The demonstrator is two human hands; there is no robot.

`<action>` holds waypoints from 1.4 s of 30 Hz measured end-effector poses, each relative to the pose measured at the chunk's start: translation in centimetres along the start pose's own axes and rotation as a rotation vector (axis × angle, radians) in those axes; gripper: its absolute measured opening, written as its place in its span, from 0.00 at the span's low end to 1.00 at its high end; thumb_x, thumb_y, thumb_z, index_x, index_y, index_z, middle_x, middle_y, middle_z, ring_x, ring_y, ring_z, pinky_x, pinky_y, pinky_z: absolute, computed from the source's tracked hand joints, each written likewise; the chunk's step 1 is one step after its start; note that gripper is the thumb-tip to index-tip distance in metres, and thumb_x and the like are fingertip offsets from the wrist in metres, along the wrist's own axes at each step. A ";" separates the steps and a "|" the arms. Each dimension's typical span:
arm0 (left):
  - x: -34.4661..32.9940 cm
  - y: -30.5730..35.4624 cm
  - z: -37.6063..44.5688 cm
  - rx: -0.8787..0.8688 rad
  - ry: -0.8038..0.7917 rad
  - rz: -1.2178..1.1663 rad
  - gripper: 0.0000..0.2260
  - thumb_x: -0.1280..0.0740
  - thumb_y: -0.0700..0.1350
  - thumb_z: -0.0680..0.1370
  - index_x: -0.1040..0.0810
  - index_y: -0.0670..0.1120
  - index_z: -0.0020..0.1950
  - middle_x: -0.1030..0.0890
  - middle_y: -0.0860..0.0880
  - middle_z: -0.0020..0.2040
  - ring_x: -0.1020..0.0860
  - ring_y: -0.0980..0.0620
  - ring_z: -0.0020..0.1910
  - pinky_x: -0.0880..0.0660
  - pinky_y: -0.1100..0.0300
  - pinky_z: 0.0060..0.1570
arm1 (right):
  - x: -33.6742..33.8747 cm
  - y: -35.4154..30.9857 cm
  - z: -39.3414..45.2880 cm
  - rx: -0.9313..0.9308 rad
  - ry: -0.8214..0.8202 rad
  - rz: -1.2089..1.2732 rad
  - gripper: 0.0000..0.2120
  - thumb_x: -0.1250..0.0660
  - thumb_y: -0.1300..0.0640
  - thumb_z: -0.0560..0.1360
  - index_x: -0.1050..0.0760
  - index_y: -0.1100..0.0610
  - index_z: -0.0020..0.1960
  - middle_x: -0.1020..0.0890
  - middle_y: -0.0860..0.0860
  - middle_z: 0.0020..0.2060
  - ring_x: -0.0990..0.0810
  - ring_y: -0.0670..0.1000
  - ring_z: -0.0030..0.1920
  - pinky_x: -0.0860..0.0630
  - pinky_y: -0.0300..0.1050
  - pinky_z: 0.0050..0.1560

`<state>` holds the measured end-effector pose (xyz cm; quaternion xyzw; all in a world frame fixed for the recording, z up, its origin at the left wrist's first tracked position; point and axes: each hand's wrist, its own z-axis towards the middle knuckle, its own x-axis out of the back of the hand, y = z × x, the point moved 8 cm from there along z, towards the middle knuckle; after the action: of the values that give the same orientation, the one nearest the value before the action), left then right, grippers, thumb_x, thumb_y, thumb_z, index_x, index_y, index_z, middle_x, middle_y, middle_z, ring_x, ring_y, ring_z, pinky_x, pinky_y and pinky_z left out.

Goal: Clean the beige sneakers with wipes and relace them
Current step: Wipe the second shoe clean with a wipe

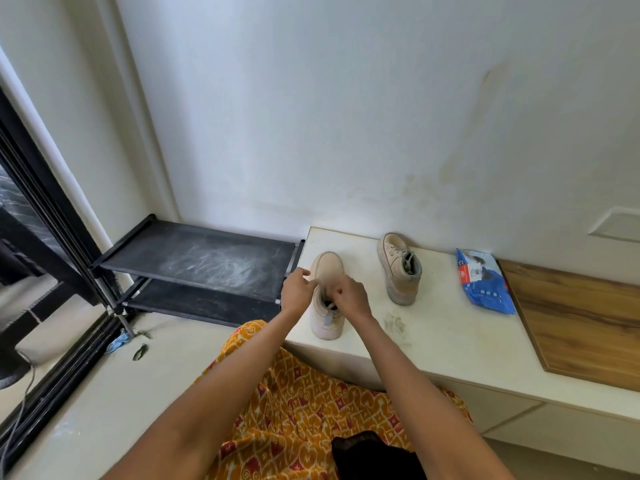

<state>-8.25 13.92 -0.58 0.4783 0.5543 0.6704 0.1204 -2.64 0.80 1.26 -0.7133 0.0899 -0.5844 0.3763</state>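
Observation:
A beige sneaker (pixel 327 265) stands on the white cabinet top (pixel 446 327), toe pointing away from me. My left hand (pixel 297 291) and my right hand (pixel 351 294) are both over its lace area, fingers curled and pinching the lace; the lace itself is mostly hidden under them. The second beige sneaker (pixel 400 268) stands laced to the right, apart from both hands. A blue wipes pack (pixel 483 280) lies further right. A crumpled used wipe (pixel 394 323) rests near the front of the cabinet top.
A black two-tier shoe rack (pixel 197 259) stands left of the cabinet against the wall. A wooden board (pixel 581 320) lies on the cabinet's right part. My orange patterned clothing (pixel 294 410) is below. A dark window frame (pixel 52 237) runs along the left.

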 end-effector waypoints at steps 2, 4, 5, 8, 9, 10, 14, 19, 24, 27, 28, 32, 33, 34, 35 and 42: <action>-0.8 -0.8 0.5 0.075 -0.082 -0.028 0.16 0.31 0.46 0.76 0.25 0.40 0.61 0.19 0.43 0.52 0.20 0.48 0.43 0.22 0.55 0.45 | -0.2 -0.2 -0.2 0.068 -0.032 -0.207 0.10 0.36 0.59 0.77 0.20 0.56 0.55 0.17 0.55 0.52 0.20 0.55 0.52 0.24 0.45 0.48; -1.5 -1.1 0.7 0.098 -0.157 -0.035 0.13 0.31 0.44 0.76 0.22 0.39 0.57 0.18 0.43 0.49 0.20 0.50 0.36 0.21 0.59 0.38 | 0.1 0.1 -0.3 0.088 -0.025 -0.326 0.09 0.34 0.55 0.76 0.18 0.51 0.54 0.19 0.54 0.52 0.23 0.54 0.54 0.25 0.47 0.49; -1.7 -1.2 0.7 0.095 -0.175 -0.033 0.11 0.30 0.43 0.75 0.20 0.39 0.54 0.18 0.43 0.48 0.21 0.51 0.34 0.22 0.61 0.35 | 0.3 0.3 -0.4 0.092 -0.020 -0.377 0.09 0.33 0.54 0.76 0.18 0.50 0.54 0.20 0.53 0.52 0.25 0.54 0.55 0.25 0.47 0.50; -1.8 -1.1 0.7 0.057 -0.163 -0.031 0.07 0.29 0.42 0.74 0.20 0.41 0.49 0.18 0.44 0.46 0.23 0.53 0.34 0.24 0.62 0.34 | 0.3 0.7 -0.3 0.091 -0.035 -0.459 0.10 0.34 0.52 0.76 0.18 0.52 0.56 0.23 0.54 0.54 0.28 0.55 0.58 0.26 0.48 0.52; -1.8 -1.1 0.7 0.043 -0.159 -0.026 0.06 0.29 0.42 0.74 0.21 0.42 0.48 0.18 0.45 0.45 0.23 0.53 0.36 0.24 0.60 0.37 | 0.2 0.7 -0.3 0.090 -0.046 -0.461 0.11 0.34 0.52 0.77 0.19 0.53 0.56 0.23 0.54 0.55 0.28 0.55 0.58 0.26 0.48 0.52; -1.8 -1.2 0.7 0.032 -0.157 -0.018 0.06 0.28 0.43 0.74 0.20 0.43 0.47 0.19 0.46 0.45 0.23 0.53 0.38 0.22 0.58 0.40 | 0.2 0.7 -0.3 0.095 -0.049 -0.462 0.11 0.34 0.52 0.77 0.19 0.54 0.56 0.23 0.55 0.55 0.28 0.55 0.58 0.26 0.49 0.52; -1.7 -0.7 0.9 0.017 -0.142 -0.086 0.06 0.28 0.47 0.74 0.20 0.45 0.46 0.19 0.48 0.44 0.22 0.52 0.41 0.21 0.55 0.42 | 0.7 0.5 -0.4 0.087 -0.003 -0.476 0.11 0.34 0.52 0.76 0.19 0.56 0.54 0.23 0.55 0.53 0.27 0.55 0.57 0.26 0.49 0.49; -1.7 0.2 1.1 0.080 -0.149 -0.164 0.08 0.30 0.46 0.75 0.20 0.42 0.40 0.21 0.48 0.36 0.27 0.56 0.31 0.30 0.64 0.30 | 0.7 0.5 -0.5 0.045 0.026 -0.439 0.10 0.34 0.54 0.76 0.19 0.56 0.52 0.23 0.54 0.52 0.24 0.55 0.54 0.25 0.47 0.44; -3.1 1.0 0.2 -0.043 -0.264 0.120 0.09 0.29 0.44 0.71 0.21 0.43 0.32 0.23 0.49 0.28 0.26 0.54 0.28 0.27 0.58 0.31 | -0.1 0.9 -0.5 0.062 -0.076 -0.430 0.12 0.39 0.56 0.77 0.21 0.56 0.55 0.26 0.57 0.54 0.28 0.57 0.58 0.27 0.49 0.46; -3.1 1.4 -0.3 -0.133 -0.281 0.324 0.06 0.31 0.46 0.73 0.17 0.45 0.38 0.20 0.51 0.34 0.21 0.53 0.35 0.24 0.57 0.36 | -0.2 1.7 -0.4 0.052 -0.115 -0.255 0.11 0.38 0.59 0.75 0.18 0.55 0.52 0.25 0.56 0.53 0.25 0.56 0.55 0.24 0.50 0.49; -3.2 1.6 -0.5 -0.165 -0.296 0.399 0.06 0.31 0.46 0.74 0.17 0.45 0.41 0.20 0.51 0.36 0.22 0.53 0.36 0.24 0.58 0.35 | 0.0 2.1 -0.4 0.039 -0.112 -0.176 0.11 0.36 0.60 0.74 0.18 0.53 0.52 0.24 0.55 0.53 0.23 0.55 0.53 0.23 0.50 0.50; -4.2 2.6 -1.4 -0.310 -0.332 0.545 0.10 0.37 0.44 0.78 0.17 0.42 0.50 0.22 0.45 0.50 0.22 0.47 0.45 0.24 0.54 0.44 | 1.8 3.8 -0.9 0.001 0.005 -0.035 0.11 0.33 0.61 0.73 0.20 0.53 0.54 0.22 0.53 0.53 0.21 0.52 0.51 0.26 0.45 0.50; -4.4 2.6 -1.7 -0.337 -0.326 0.544 0.12 0.39 0.45 0.79 0.18 0.40 0.51 0.24 0.44 0.52 0.23 0.45 0.47 0.25 0.52 0.46 | 2.5 4.5 -1.0 -0.024 0.059 -0.035 0.12 0.34 0.62 0.73 0.21 0.53 0.55 0.22 0.52 0.53 0.21 0.52 0.52 0.26 0.45 0.49; -4.2 2.7 -2.0 -0.355 -0.300 0.521 0.13 0.40 0.46 0.80 0.20 0.40 0.51 0.26 0.44 0.53 0.25 0.45 0.48 0.25 0.51 0.47 | 3.0 5.4 -1.2 -0.058 0.105 -0.054 0.12 0.35 0.62 0.74 0.22 0.54 0.56 0.23 0.53 0.54 0.22 0.52 0.53 0.26 0.45 0.49; -3.9 2.6 -2.4 -0.366 -0.250 0.473 0.13 0.40 0.48 0.80 0.21 0.40 0.51 0.27 0.45 0.52 0.25 0.46 0.48 0.25 0.50 0.46 | 3.5 6.5 -1.4 -0.093 0.135 -0.090 0.13 0.36 0.63 0.74 0.23 0.54 0.58 0.24 0.53 0.56 0.23 0.53 0.55 0.26 0.46 0.50; -4.6 3.0 -7.3 -0.647 -0.074 0.555 0.17 0.34 0.52 0.77 0.25 0.44 0.61 0.26 0.45 0.56 0.25 0.48 0.51 0.24 0.56 0.46 | 3.5 13.1 -3.6 -0.291 -0.005 -0.405 0.20 0.42 0.61 0.78 0.32 0.54 0.69 0.33 0.56 0.66 0.33 0.58 0.65 0.30 0.50 0.60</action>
<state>-10.41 5.13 0.23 0.5705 0.1611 0.7992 0.0989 -0.76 -11.89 -4.37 -0.7650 0.0274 -0.6269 0.1450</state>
